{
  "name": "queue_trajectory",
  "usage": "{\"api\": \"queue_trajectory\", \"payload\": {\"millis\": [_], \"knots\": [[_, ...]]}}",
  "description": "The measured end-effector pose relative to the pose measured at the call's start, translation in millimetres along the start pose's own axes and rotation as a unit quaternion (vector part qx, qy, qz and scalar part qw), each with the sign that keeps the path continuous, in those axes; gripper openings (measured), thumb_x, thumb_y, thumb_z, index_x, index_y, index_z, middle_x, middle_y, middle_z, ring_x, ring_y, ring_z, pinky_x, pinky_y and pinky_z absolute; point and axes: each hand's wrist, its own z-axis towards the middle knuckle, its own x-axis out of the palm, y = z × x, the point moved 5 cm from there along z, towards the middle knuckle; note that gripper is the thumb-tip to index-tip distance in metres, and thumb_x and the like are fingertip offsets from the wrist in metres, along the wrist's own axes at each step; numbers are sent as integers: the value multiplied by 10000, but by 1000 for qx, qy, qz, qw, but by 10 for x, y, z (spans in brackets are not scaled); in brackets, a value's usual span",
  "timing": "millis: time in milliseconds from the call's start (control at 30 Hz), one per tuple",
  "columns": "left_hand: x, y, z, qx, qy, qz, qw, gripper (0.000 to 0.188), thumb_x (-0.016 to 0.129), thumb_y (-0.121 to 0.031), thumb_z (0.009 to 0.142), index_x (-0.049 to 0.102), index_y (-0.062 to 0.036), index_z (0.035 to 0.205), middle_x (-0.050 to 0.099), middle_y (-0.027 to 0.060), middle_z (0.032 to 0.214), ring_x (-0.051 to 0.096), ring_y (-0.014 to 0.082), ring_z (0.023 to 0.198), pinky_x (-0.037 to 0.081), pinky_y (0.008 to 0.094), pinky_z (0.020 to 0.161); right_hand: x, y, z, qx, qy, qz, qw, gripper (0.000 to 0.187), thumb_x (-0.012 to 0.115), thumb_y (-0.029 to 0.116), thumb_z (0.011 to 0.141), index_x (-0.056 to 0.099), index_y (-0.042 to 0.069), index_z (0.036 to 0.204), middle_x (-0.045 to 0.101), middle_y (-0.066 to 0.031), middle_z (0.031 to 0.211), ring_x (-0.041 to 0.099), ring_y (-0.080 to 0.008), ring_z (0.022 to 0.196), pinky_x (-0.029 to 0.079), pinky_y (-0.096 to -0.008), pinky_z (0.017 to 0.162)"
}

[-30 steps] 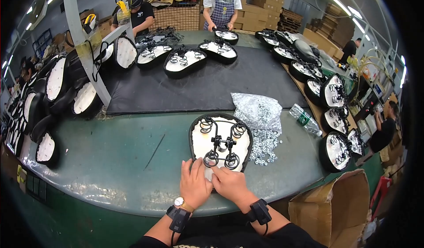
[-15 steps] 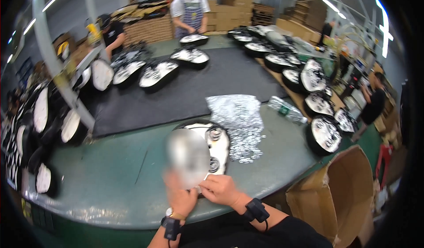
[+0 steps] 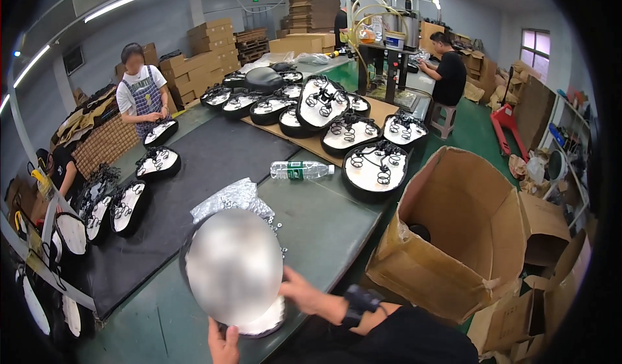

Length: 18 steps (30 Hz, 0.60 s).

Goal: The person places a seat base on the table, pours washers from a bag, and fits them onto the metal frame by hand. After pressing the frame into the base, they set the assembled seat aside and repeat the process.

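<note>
A black-rimmed saddle with a white underside [image 3: 264, 323] lies in front of me at the table's near edge. A blurred patch covers most of it, so its fittings are hidden. My left hand [image 3: 223, 343] grips its near left edge, thumb and fingers showing. On its right edge is my right hand [image 3: 302, 291], fingers curled against the rim and partly hidden. Just beyond the saddle lies a clear plastic bag [image 3: 236, 197], with small shiny metal nuts [image 3: 277, 224] spilled beside it.
A water bottle [image 3: 301, 170] lies past the bag. Saddles with coil springs [image 3: 376, 167] crowd a cardboard sheet at the far right. A large open carton [image 3: 447, 234] stands right of the table. Across the black mat [image 3: 207, 150], a person [image 3: 142, 92] handles another saddle.
My view has swung to the right, bringing the carton and far saddles in more fully. My hands, close together at the saddle's near edge before, are now apart on its left and right.
</note>
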Motion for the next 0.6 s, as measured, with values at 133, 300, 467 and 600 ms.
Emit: {"api": "queue_trajectory", "payload": {"millis": [133,300,467,600], "knots": [[513,-409,308,211,151,129,957,483,620,-120,974,534,8,1431,650,157,1291,670,254,1076,526,342,948,-814,1006,-557,-152,-114,61,980,419,572,259,849,685,-35,1127,719,-135,1038,707,-256,953,578,-385,880],[714,-171,522,170,200,229,937,358,716,-118,926,681,-42,1274,712,123,1168,699,227,1021,542,331,909,-2108,2182,-1847,-392,-340,73,852,476,504,288,891,612,-5,1250,686,-130,1159,688,-283,1070,554,-381,977],[506,171,591,76,167,207,961,317,728,-165,933,709,-61,1232,727,117,1115,696,230,989,550,329,866,-3697,2416,-3144,-174,-617,-163,750,521,576,325,869,582,58,1317,656,-145,1234,674,-351,1104,585,-611,774],[255,202,529,45,104,283,952,319,709,-248,951,720,-71,1216,724,121,1119,694,255,993,553,344,867,-4547,1839,-2909,18,-545,-164,822,523,605,412,832,629,94,1246,674,-136,1197,677,-408,1041,555,-659,712]]}}
